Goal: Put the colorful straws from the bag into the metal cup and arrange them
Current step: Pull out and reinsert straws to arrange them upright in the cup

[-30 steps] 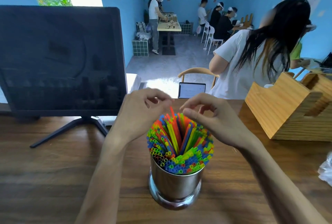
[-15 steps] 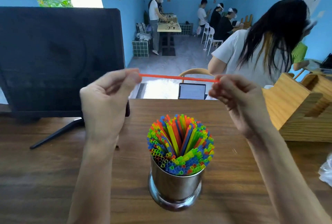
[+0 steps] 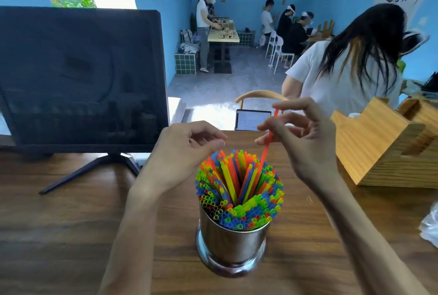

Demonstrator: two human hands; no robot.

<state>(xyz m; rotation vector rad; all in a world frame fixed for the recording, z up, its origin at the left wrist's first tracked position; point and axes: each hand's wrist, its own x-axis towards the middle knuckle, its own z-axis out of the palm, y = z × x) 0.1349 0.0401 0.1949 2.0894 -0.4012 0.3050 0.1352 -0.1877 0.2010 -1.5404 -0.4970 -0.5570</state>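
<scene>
Your right hand (image 3: 301, 143) pinches an orange straw (image 3: 267, 145) between the thumb and the first fingers, about midway along its length, while the other fingers curl loosely above and beside it. The straw stands nearly upright, leaning a little so that its top end points up and away from you and its lower end dips into the far right part of the bundle of straws (image 3: 239, 188) in the metal cup (image 3: 233, 245). The cup stands on the wooden table (image 3: 71, 223), straight in front of you, and the bundle fans out of its mouth, with the open ends toward you and the longer ones sloping up behind.

Your left hand (image 3: 182, 152) holds nothing. It hovers just beyond the cup's left rim, fingers loosely curled and the thumb tip near the forefinger, close above the straw tips; I cannot tell whether it touches them. Both forearms reach in from the near edge of the table and pass either side of the cup, wrists bent inward over it.

Left of the cup and farther back stands a dark monitor (image 3: 80, 76). Right of the cup sits a wooden holder (image 3: 384, 147), and a bit of clear plastic bag (image 3: 430, 226) lies at the table's right edge.
</scene>
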